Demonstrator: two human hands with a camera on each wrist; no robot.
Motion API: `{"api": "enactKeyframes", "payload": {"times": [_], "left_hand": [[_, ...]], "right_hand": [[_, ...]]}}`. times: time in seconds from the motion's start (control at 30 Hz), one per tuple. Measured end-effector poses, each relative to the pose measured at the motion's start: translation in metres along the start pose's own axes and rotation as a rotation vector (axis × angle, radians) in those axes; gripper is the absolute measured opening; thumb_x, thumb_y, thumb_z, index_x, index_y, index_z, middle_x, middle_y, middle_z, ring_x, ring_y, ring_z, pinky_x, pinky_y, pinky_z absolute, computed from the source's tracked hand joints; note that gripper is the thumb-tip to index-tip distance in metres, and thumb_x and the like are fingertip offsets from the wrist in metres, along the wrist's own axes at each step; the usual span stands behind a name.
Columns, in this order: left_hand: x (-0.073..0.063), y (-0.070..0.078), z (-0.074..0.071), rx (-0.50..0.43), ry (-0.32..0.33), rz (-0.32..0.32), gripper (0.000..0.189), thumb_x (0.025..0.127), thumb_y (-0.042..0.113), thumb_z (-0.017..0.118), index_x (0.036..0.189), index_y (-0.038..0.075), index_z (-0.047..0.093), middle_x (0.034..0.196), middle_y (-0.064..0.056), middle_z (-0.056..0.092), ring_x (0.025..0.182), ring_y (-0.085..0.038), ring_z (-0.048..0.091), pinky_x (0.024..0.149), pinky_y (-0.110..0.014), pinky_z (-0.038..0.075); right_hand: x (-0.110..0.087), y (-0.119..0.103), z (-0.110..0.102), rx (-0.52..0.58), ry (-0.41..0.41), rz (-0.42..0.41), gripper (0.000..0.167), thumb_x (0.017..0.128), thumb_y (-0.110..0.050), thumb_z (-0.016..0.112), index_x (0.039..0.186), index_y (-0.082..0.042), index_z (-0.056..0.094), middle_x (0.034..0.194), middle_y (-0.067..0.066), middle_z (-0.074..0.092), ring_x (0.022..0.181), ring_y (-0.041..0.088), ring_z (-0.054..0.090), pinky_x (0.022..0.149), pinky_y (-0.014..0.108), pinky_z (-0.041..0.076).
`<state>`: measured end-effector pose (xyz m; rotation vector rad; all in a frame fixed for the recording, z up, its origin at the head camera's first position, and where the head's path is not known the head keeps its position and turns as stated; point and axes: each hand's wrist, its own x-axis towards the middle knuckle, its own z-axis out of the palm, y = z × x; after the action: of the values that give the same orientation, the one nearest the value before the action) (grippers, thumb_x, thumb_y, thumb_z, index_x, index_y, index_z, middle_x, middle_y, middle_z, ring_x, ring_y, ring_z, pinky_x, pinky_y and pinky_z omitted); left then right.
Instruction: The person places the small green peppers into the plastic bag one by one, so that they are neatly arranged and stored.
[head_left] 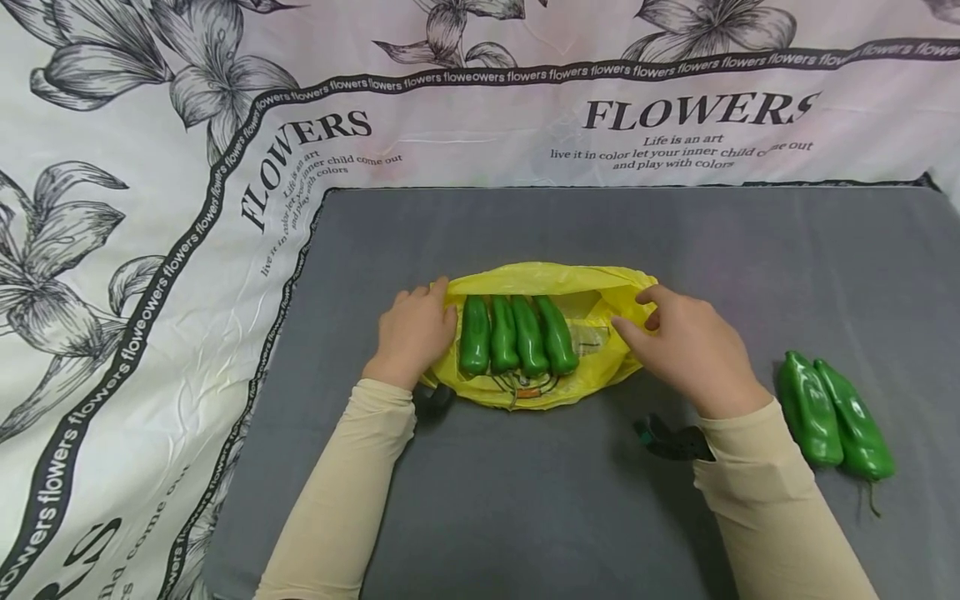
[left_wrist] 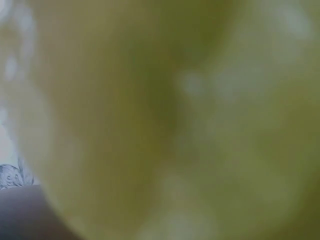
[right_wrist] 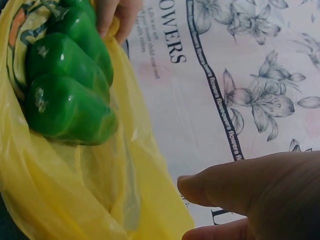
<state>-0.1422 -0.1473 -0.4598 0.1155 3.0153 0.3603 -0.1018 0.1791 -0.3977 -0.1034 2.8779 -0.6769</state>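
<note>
A person's left hand point(head_left: 416, 329) is pinching the left rim of a yellow plastic bag point(head_left: 555, 275), its fingers curling onto the plastic. The right hand point(head_left: 697, 346) is standing at the bag's right side, its thumb and forefinger parting with a visible gap between them; whether the fingers are gripping any plastic I cannot tell. The bag is lying on a gray cloth point(head_left: 540, 508) between the two hands, its mouth gaping, and four glossy green peppers point(head_left: 529, 337) are resting side by side in it, nearer the left hand. Two more green peppers point(head_left: 810, 412) are lying together on the gray cloth, just beside the right forearm, one showing a thin stem. Cream sleeves point(head_left: 333, 500) are covering both forearms, and a black device point(head_left: 671, 440) is showing at the right wrist. A white flower-printed cloth point(head_left: 480, 112) is bordering the gray one, bearing the word FLOWERS. Blurred yellow is filling most of the left wrist view.
</note>
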Motion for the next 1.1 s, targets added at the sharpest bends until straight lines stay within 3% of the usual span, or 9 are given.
{"api": "enactKeyframes", "payload": {"times": [0.23,0.5,0.73,1.1], "left_hand": [[0.0,0.0,-0.001,0.005,0.001,0.002,0.054,0.111,0.034,0.048,0.161,0.013,0.045,0.145,-0.018,0.062,0.12,-0.042,0.06,0.083,-0.061,0.058],[0.0,0.0,-0.001,0.004,0.001,0.0,0.054,0.111,0.034,0.048,0.16,0.013,0.045,0.145,-0.018,0.061,0.12,-0.042,0.06,0.084,-0.06,0.058],[0.0,-0.002,0.0,0.001,0.01,0.004,0.054,0.111,0.034,0.048,0.16,0.013,0.046,0.145,-0.018,0.062,0.119,-0.042,0.061,0.084,-0.06,0.058],[0.001,-0.002,0.001,0.001,0.004,0.005,0.054,0.111,0.034,0.048,0.16,0.014,0.045,0.147,-0.018,0.061,0.12,-0.043,0.061,0.084,-0.061,0.058]], "right_hand": [[-0.007,0.007,-0.003,-0.002,0.008,0.005,0.061,0.103,-0.049,0.06,0.139,0.0,0.06,0.116,0.023,0.071,0.094,0.035,0.069,0.069,0.053,0.055],[-0.013,0.014,-0.005,-0.023,0.02,0.006,0.061,0.103,-0.051,0.059,0.137,-0.001,0.062,0.109,0.016,0.072,0.08,0.026,0.065,0.057,0.039,0.048],[-0.017,0.025,-0.004,-0.028,-0.006,0.03,0.065,0.102,-0.056,0.059,0.137,-0.001,0.061,0.115,0.024,0.073,0.089,0.033,0.071,0.062,0.047,0.055],[-0.024,0.041,-0.005,-0.032,-0.051,0.051,0.072,0.103,-0.058,0.057,0.144,0.001,0.056,0.121,0.028,0.07,0.095,0.038,0.07,0.066,0.051,0.056]]}}
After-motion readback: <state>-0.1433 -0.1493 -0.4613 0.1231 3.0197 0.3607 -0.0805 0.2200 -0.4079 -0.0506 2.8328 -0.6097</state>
